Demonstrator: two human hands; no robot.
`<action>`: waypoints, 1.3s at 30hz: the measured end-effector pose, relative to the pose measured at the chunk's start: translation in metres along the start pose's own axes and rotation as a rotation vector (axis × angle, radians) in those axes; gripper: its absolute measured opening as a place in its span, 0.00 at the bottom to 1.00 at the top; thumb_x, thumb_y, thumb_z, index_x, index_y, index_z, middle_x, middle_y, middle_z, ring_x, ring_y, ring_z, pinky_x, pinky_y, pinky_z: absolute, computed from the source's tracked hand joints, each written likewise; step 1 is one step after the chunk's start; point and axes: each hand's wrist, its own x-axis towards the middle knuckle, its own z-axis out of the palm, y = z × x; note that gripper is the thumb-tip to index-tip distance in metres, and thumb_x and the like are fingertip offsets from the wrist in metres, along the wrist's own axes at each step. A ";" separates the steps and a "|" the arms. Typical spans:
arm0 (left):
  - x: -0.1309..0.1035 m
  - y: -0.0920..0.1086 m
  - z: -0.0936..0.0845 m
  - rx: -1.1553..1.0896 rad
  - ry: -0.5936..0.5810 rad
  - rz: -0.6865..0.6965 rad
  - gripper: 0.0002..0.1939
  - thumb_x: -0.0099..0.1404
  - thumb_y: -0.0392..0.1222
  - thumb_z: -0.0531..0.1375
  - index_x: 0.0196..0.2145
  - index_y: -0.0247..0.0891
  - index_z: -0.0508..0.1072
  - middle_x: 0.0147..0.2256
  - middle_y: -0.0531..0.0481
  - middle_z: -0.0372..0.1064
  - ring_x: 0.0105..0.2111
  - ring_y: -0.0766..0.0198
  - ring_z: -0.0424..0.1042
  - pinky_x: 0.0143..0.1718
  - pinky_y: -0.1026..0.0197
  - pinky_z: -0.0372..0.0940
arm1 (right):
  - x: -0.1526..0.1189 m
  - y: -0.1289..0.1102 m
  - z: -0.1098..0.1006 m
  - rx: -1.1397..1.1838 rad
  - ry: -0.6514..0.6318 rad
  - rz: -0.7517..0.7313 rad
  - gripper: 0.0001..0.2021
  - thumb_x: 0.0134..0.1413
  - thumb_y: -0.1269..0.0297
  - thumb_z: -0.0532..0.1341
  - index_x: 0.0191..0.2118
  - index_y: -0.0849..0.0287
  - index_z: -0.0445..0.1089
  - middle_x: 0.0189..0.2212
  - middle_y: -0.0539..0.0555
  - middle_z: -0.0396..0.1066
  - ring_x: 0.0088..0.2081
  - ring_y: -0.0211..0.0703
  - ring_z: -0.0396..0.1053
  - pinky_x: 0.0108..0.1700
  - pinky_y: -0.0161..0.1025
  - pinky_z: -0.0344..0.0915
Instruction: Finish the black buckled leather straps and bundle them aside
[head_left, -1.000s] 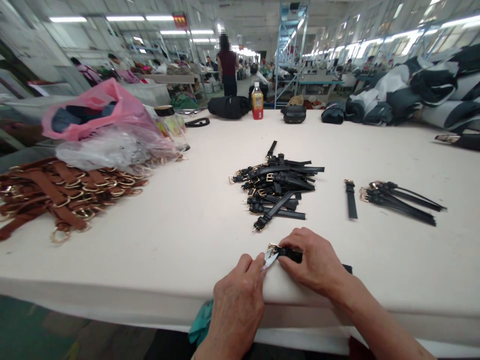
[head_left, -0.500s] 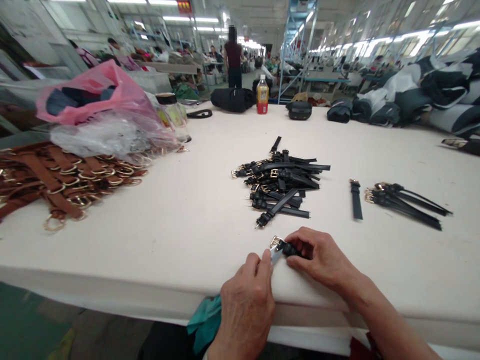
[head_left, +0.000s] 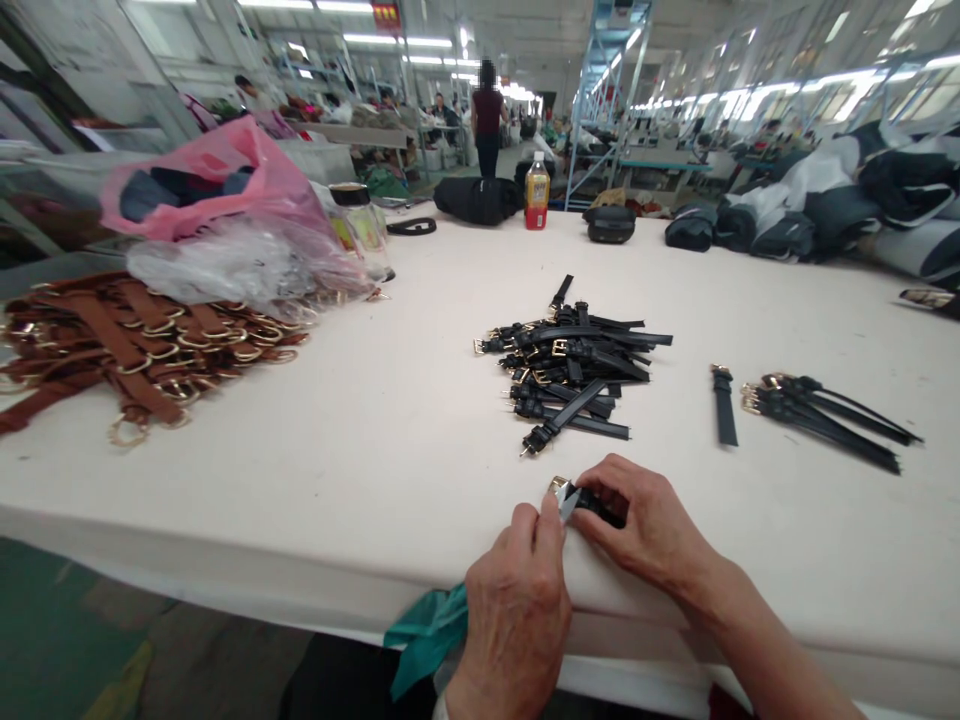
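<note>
At the table's front edge my left hand [head_left: 521,590] pinches a small pale blade-like tool [head_left: 570,502], its tip against a black buckle strap [head_left: 600,508]. My right hand [head_left: 645,510] has its thumb and fingers closed on that strap, whose gold buckle [head_left: 559,484] points up and left. Just beyond the hands lies a pile of black straps [head_left: 577,360] with gold buckles. To its right are a single short black strap [head_left: 724,405] and a small bunch of black straps [head_left: 825,410].
Brown straps with gold rings [head_left: 120,340] lie at the left beside a pink plastic bag [head_left: 262,170]. Along the far edge stand a bottle [head_left: 536,195], a black case [head_left: 610,223] and a black roll [head_left: 476,200]. Dark rolled goods [head_left: 810,225] fill the back right.
The view has shifted slightly, moving the table's contents right in the picture. The tool now covers more of the strap beside the buckle. Both hands keep their hold.
</note>
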 end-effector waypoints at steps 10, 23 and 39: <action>0.016 0.000 -0.011 -0.205 0.080 -0.150 0.13 0.71 0.39 0.45 0.48 0.41 0.64 0.36 0.50 0.69 0.33 0.61 0.73 0.33 0.60 0.66 | -0.003 0.003 0.006 0.174 0.030 0.050 0.11 0.46 0.68 0.64 0.38 0.51 0.75 0.36 0.50 0.69 0.29 0.36 0.65 0.31 0.34 0.62; 0.012 -0.009 -0.026 -0.287 -0.025 -0.158 0.14 0.70 0.40 0.46 0.49 0.41 0.67 0.38 0.49 0.70 0.36 0.60 0.72 0.40 0.58 0.66 | 0.006 -0.004 0.012 0.083 0.055 0.080 0.09 0.53 0.63 0.60 0.25 0.55 0.74 0.29 0.49 0.69 0.29 0.36 0.67 0.33 0.34 0.61; 0.006 -0.020 -0.024 -0.109 -0.157 0.034 0.17 0.70 0.38 0.44 0.54 0.44 0.62 0.38 0.49 0.67 0.33 0.59 0.71 0.31 0.57 0.65 | 0.006 0.004 0.021 -0.015 0.116 0.069 0.11 0.59 0.58 0.57 0.27 0.56 0.68 0.28 0.49 0.67 0.30 0.37 0.66 0.36 0.35 0.60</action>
